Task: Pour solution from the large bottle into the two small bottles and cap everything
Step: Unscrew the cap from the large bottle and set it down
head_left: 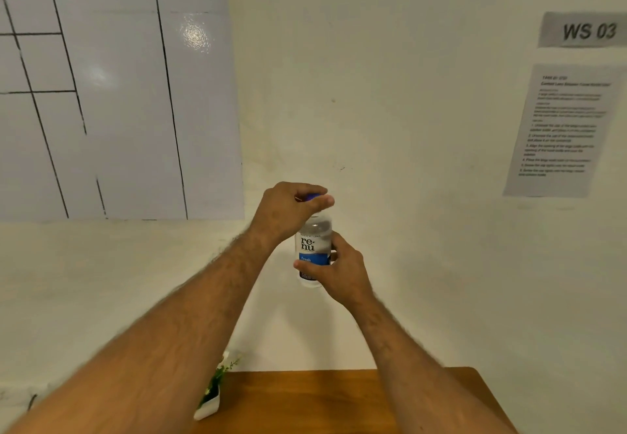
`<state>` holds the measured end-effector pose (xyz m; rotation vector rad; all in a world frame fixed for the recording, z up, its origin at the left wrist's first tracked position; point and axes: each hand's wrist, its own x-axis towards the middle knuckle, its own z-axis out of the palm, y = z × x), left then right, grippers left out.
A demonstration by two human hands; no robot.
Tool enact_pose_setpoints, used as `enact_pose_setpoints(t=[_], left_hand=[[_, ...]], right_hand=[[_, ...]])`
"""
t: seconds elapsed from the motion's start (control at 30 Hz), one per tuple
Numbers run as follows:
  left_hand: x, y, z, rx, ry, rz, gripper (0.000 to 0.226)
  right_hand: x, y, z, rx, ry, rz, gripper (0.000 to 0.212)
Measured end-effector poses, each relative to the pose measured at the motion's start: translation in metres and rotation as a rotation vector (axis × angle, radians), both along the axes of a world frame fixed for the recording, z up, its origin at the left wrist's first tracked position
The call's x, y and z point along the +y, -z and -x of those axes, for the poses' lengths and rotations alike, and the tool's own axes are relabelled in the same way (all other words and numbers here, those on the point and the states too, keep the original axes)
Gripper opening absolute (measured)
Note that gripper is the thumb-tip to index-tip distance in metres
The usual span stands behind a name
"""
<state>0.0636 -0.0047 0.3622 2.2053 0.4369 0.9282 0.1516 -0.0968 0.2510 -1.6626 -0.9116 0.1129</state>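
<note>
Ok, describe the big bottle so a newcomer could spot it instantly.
Start at the wooden table along the bottom edge and look up to where the two forearms meet against the cream wall. There the right hand grips the body of an upright clear solution bottle while the left hand grips its blue cap. Its white-and-blue "renu fresh" label marks it out.

Both arms reach forward, the left hand curled in a pinch directly above the gripping right hand.

Clear glossy plastic bottle, smooth wooden table, shiny white tiles, matt paper sheet.
</note>
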Motion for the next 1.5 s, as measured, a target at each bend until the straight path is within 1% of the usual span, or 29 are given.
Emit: enact_pose_setpoints(t=[0.03,0.13,0.3,0.4,0.53,0.6,0.67,0.77,0.83,0.93,1.13,1.3,1.33,1.43,1.5], left_hand=[[0.000,0.000,0.001,-0.003,0.016,0.008,0.027],[0.003,0.001,0.002,0.019,0.033,0.044,0.036],[0.003,-0.002,0.003,0.010,0.033,0.080,0.035],[0.002,-0.003,0.004,0.001,0.047,0.071,0.033],[0.003,-0.001,0.003,-0.012,0.005,0.069,0.032],[0.005,0.000,0.002,-0.044,-0.020,0.087,0.033],[0.007,0.002,0.001,-0.108,-0.018,0.144,0.034],[0.008,0.007,0.003,-0.199,0.072,0.263,0.039],[0.007,0.014,0.007,-0.252,0.135,0.324,0.035],[0.009,0.029,0.011,-0.303,0.176,0.418,0.025],[0.022,0.070,0.016,-0.364,0.136,0.529,0.025],[0.032,0.113,0.019,-0.333,0.122,0.564,0.043],[0.033,0.121,0.020,-0.329,0.106,0.556,0.042],[0.039,0.149,0.022,-0.277,0.056,0.523,0.029],[0.042,0.167,0.023,-0.242,0.054,0.536,0.027]], right_hand=[[0.000,0.000,0.000,-0.002,0.004,0.001,0.071],[-0.002,-0.001,0.001,-0.008,0.010,0.002,0.071],[-0.002,-0.001,0.003,0.002,0.031,0.010,0.073],[-0.002,-0.001,0.002,-0.006,0.033,0.010,0.074],[-0.004,-0.001,0.002,-0.018,0.042,0.023,0.073],[-0.005,0.000,0.001,-0.024,0.039,0.027,0.073],[-0.006,0.000,0.001,-0.024,0.039,0.026,0.072],[-0.007,0.004,0.001,-0.022,0.045,0.025,0.071],[-0.007,0.007,0.000,-0.018,0.048,0.028,0.071],[-0.008,0.015,-0.001,-0.015,0.046,0.036,0.071],[-0.004,0.040,-0.001,-0.009,0.074,0.053,0.070],[0.000,0.077,-0.001,0.013,0.082,0.085,0.069],[0.000,0.084,0.000,0.024,0.078,0.092,0.069],[0.003,0.111,0.000,0.078,0.054,0.122,0.068],[0.004,0.126,0.002,0.130,0.044,0.133,0.067]])
